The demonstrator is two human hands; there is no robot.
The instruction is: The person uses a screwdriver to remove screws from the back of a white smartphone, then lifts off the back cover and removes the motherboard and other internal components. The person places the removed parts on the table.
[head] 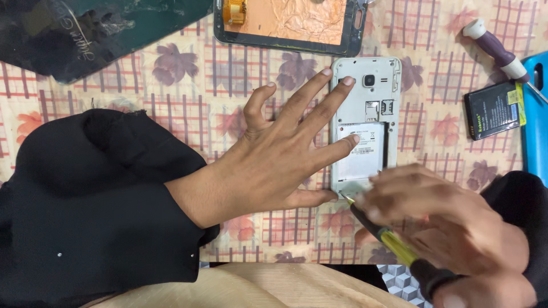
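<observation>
The left hand (274, 162) lay open with its fingers spread wide, the fingertips (347, 81) pressing along the left edge of a white phone (365, 122) that lay face down on the worktop (188, 85) with its back cover off. The thumb rested against the phone's lower left corner. The right hand (451, 228), blurred, was closed around a screwdriver (394, 242) with a yellow and black handle, its tip set at the phone's bottom edge, just beside the left thumb. Inside the open phone a white-labelled battery (361, 149) sat in its bay, with the card slots and the camera lens above it.

Both arms wore black sleeves (91, 194). The worktop was covered by a cloth printed with flowers and red checks. Above the phone lay a detached screen frame (291, 23) with a coppery back. To the right, well apart from the hands, a loose black battery (494, 109) lay beside a purple-handled screwdriver (496, 50) and a bright blue object (536, 114) at the edge of view. A dark mat (85, 28) covered the upper left corner.
</observation>
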